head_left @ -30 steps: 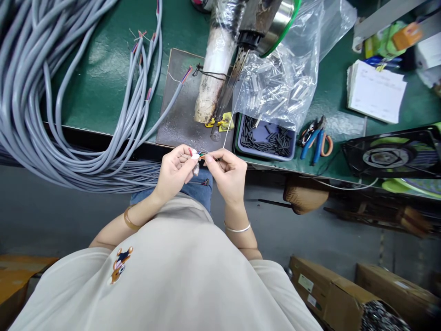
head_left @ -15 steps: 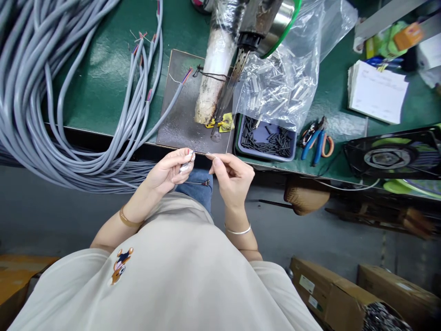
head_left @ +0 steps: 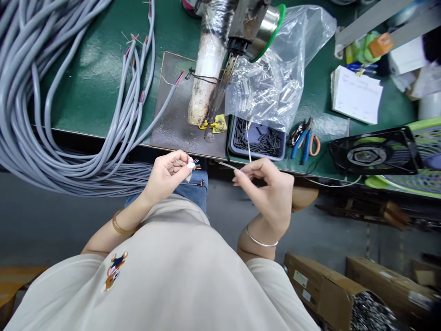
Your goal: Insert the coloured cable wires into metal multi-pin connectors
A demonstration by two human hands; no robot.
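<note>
Counted here are 1 left hand (head_left: 167, 177), 1 right hand (head_left: 270, 193), 2 wristbands (head_left: 262, 242), at least 3 coloured wire ends (head_left: 196, 167), and 2 visible stretches of pale strand (head_left: 227, 165), possibly from 1 piece. There are also 1 green workbench (head_left: 93, 87), 1 grey board (head_left: 172, 128), 1 purple tray (head_left: 253, 153), 1 clear plastic bag (head_left: 292, 59), 1 green-rimmed spool (head_left: 264, 34), 1 paper stack (head_left: 356, 94) and 1 black-framed fan (head_left: 370, 154). Cardboard boxes (head_left: 306, 285) number at least 3; grey cables (head_left: 44, 128) and short black pieces (head_left: 268, 140) are too many to count.
</note>
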